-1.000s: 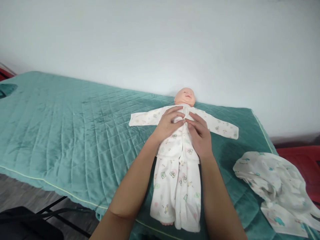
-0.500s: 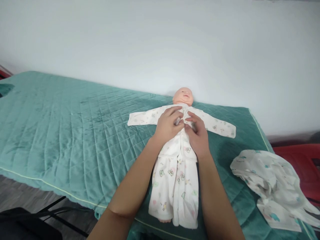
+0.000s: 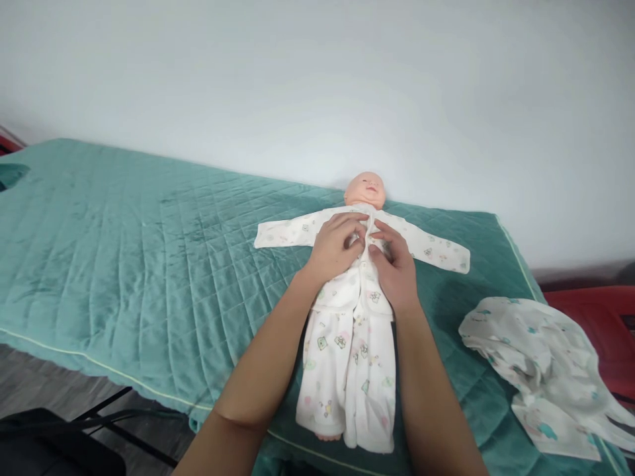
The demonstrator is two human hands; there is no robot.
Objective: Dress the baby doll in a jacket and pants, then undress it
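A baby doll (image 3: 366, 190) lies on its back, head towards the wall. It wears a white printed baby shirt (image 3: 431, 250) with both sleeves spread out, and matching baby pants (image 3: 350, 377); toes show at one trouser hem. On the chest, my left hand (image 3: 338, 246) is curled with thumb and fingertips on the edge of the shirt's front opening. Opposite it, my right hand (image 3: 395, 264) has bent fingers on the other side of that opening. The cloth is pinched up between the hands. Whether a fastener sits under the fingertips is hidden.
A green quilted cover (image 3: 149, 264) lies over the bed, which stands against a pale wall (image 3: 317, 86). Crumpled white printed cloth (image 3: 540, 357) is at the right edge, beside a red chair (image 3: 600, 330). A black object (image 3: 54, 443) is at lower left.
Both hands stay on the chest of the shirt with only small finger movements. The front edge of the cloth stands up slightly more between them. The doll keeps its pose.
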